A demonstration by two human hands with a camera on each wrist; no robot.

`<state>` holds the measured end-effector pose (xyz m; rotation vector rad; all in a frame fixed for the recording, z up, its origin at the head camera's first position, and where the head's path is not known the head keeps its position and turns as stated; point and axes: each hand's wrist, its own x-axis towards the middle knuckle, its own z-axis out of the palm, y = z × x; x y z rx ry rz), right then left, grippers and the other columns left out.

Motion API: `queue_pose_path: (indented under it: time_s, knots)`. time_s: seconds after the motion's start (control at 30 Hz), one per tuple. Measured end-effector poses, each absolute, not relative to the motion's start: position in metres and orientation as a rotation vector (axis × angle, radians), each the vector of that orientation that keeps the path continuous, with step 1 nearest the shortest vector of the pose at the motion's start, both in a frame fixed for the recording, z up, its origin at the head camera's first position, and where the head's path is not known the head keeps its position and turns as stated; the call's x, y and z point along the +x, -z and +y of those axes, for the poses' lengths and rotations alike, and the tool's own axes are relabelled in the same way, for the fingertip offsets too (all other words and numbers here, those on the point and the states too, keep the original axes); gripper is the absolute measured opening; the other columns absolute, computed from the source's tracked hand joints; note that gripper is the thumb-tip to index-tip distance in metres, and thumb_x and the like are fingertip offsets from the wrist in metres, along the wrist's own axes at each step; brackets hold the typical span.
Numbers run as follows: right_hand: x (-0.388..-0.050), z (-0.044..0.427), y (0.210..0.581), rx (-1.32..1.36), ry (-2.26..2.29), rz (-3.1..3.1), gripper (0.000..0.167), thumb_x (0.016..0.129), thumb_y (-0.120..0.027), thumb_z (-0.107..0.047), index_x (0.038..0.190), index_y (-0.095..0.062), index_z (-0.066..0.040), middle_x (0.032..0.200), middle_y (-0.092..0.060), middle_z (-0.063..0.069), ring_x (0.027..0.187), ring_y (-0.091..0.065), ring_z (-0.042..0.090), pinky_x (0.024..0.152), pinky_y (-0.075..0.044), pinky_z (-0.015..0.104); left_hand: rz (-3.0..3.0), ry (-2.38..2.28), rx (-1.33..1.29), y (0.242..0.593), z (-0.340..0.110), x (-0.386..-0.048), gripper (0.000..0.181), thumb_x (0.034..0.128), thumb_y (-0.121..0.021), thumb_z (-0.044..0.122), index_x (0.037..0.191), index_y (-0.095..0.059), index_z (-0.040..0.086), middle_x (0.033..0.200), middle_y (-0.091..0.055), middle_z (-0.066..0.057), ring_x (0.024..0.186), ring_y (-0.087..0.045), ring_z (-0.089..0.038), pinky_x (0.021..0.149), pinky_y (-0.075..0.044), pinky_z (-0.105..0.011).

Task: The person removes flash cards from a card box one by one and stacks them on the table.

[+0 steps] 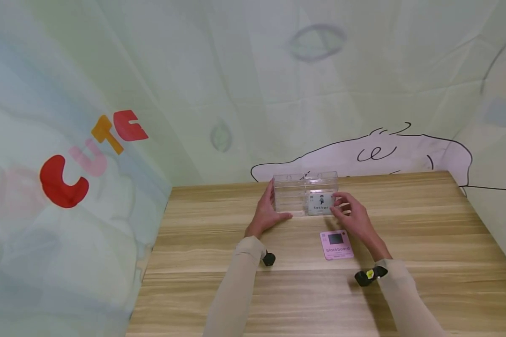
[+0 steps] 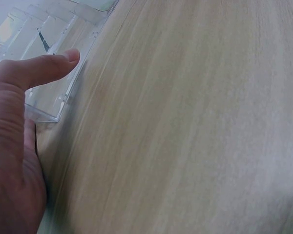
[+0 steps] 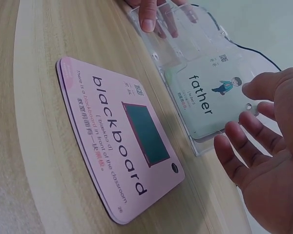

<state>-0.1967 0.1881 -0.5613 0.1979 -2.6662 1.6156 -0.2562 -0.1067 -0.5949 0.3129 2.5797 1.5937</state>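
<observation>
A clear plastic rack (image 1: 290, 191) with several tiers stands near the table's back edge. My left hand (image 1: 266, 214) holds its left side, the thumb along the front and the fingers at the side. In the rack's front right compartment sits a pale green card reading "father" (image 1: 319, 204), also seen in the right wrist view (image 3: 210, 92). My right hand (image 1: 355, 219) is at that card's right edge, thumb and fingers loosely bent around the rack's right end; whether they touch the card cannot be told. The left compartments hold no cards.
A pink "blackboard" card (image 1: 336, 245) lies flat on the wooden table (image 1: 295, 299), in front of the rack and left of my right wrist. Behind the table hangs a printed curtain (image 1: 244, 93), close to the rack's back.
</observation>
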Motion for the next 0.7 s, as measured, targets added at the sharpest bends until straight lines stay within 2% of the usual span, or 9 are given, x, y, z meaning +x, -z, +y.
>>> queue_pose_path:
  time_s: [0.23, 0.7]
  knots:
    - [-0.1965, 0.1906, 0.5607, 0.193, -1.625, -2.685, 0.045, 0.104, -0.063, -0.011, 0.147, -0.051, -0.008, 0.122, -0.061, 0.019, 0.111, -0.06, 0.038, 0.097, -0.053, 0.053, 2.586, -1.604, 0.332, 0.5967, -0.1071, -0.2568, 0.134, 0.0706, -0.099, 0.021, 0.168, -0.007, 0.024, 0.171, -0.022, -0.001, 0.153, -0.03, -0.019, 0.123, -0.028, -0.028]
    - [-0.1971, 0.1926, 0.5626, 0.203, -1.625, -2.695, 0.044, 0.105, -0.063, -0.014, 0.147, -0.052, -0.008, 0.123, -0.06, 0.019, 0.111, -0.061, 0.038, 0.097, -0.054, 0.053, 2.591, -1.594, 0.332, 0.5987, -0.1074, -0.257, 0.134, 0.0708, -0.098, 0.023, 0.168, -0.007, 0.026, 0.171, -0.023, 0.0, 0.153, -0.03, -0.019, 0.123, -0.029, -0.029]
